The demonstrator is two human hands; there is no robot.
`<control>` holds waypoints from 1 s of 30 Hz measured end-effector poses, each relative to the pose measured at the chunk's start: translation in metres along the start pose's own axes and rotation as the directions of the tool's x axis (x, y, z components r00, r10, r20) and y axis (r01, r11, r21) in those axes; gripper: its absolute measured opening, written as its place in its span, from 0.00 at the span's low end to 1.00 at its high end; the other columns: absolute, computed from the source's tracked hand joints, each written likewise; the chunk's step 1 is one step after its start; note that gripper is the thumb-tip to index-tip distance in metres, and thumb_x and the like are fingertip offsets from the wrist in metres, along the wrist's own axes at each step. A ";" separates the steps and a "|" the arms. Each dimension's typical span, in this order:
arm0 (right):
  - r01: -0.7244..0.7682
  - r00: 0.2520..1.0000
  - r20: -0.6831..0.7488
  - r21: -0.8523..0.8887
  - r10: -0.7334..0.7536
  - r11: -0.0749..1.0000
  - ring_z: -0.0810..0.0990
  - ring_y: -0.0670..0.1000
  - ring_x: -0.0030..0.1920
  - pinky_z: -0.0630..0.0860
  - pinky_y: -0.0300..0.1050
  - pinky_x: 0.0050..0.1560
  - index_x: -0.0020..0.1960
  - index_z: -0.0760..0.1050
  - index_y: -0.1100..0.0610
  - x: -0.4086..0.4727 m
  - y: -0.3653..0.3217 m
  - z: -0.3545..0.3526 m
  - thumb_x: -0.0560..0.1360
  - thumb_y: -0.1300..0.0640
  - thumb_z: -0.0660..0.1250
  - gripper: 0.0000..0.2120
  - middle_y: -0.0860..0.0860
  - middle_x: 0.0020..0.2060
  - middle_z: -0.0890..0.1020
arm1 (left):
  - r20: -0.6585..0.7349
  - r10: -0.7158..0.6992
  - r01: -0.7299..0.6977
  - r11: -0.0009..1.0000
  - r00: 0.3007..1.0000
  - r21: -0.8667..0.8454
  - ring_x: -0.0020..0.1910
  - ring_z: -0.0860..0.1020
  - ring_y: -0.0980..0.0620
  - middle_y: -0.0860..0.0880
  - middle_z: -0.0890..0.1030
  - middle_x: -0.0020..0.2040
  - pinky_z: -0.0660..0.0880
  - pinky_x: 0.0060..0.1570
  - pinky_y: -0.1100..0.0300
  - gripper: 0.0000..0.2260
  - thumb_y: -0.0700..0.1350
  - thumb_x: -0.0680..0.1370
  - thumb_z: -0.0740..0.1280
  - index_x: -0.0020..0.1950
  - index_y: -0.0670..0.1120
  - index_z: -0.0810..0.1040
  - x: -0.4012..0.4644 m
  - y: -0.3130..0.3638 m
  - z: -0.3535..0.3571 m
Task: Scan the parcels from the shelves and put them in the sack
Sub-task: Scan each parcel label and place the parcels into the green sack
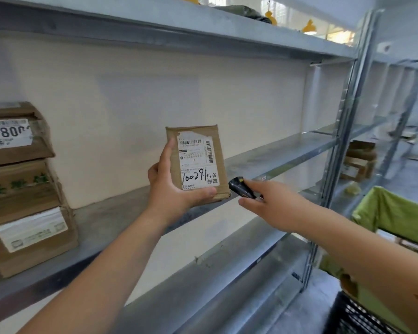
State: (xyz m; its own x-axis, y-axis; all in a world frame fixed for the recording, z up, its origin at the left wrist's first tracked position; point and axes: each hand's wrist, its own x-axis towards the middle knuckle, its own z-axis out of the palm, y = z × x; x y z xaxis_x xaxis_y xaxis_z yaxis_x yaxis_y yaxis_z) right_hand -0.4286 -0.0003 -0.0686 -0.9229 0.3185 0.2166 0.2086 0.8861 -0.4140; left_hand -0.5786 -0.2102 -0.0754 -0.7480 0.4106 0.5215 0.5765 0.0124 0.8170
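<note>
My left hand (171, 186) grips a small brown parcel (221, 162) upright in front of the middle shelf, white label with barcodes and handwritten digits facing me. My right hand (273, 201) holds a small black scanner (240, 188) just right of the parcel's lower corner, its head close to the label. The green sack (393, 213) hangs open at the right edge, below my right forearm.
A stack of brown cardboard parcels (22, 189) stands on the grey metal shelf (121, 213) at the left. More parcels (358, 161) lie on a further rack at the right. A black crate (362, 317) sits low right. Steel uprights (340, 150) frame the shelving.
</note>
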 end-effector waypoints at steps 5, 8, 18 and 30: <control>-0.133 0.990 -0.033 0.049 0.135 0.990 0.77 0.40 0.28 0.67 0.34 0.24 0.68 0.74 0.42 -0.044 0.013 -0.007 0.80 0.38 0.65 0.19 0.48 0.35 0.81 | 0.120 0.003 0.003 0.999 0.993 -0.045 0.66 0.64 0.68 0.57 0.62 0.70 0.67 0.73 0.52 0.61 0.57 0.54 0.87 0.76 0.79 0.53 -0.011 0.006 0.026; -0.213 0.976 -0.035 0.062 0.216 0.975 0.81 0.45 0.32 0.75 0.43 0.29 0.67 0.74 0.39 -0.072 0.024 -0.009 0.79 0.37 0.65 0.18 0.48 0.38 0.83 | 0.195 -0.009 0.027 0.996 0.981 -0.088 0.69 0.66 0.65 0.57 0.62 0.71 0.69 0.75 0.45 0.61 0.59 0.53 0.87 0.75 0.79 0.54 -0.020 0.006 0.048; -0.494 0.855 -0.115 0.112 0.505 0.862 0.81 0.43 0.28 0.71 0.36 0.23 0.72 0.71 0.37 -0.168 0.076 -0.018 0.76 0.32 0.65 0.26 0.34 0.35 0.82 | 0.486 0.026 0.066 0.983 0.874 -0.173 0.62 0.65 0.71 0.57 0.62 0.70 0.65 0.63 0.65 0.61 0.62 0.51 0.85 0.76 0.80 0.52 -0.059 -0.001 0.149; -0.710 0.687 -0.165 0.056 0.707 0.702 0.80 0.42 0.44 0.74 0.41 0.41 0.79 0.67 0.45 -0.235 0.175 -0.036 0.79 0.34 0.64 0.32 0.43 0.53 0.82 | 0.690 0.016 0.139 0.976 0.723 -0.168 0.62 0.70 0.64 0.66 0.60 0.65 0.67 0.64 0.57 0.60 0.64 0.49 0.86 0.72 0.84 0.54 -0.089 -0.018 0.302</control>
State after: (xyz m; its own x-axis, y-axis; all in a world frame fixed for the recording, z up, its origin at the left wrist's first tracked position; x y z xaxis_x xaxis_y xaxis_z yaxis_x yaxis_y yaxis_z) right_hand -0.1633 0.0920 -0.1602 -0.4331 0.9014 0.0021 0.7832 0.3774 -0.4942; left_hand -0.4230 0.0285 -0.2114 -0.3050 0.9265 0.2202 0.4033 -0.0838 0.9112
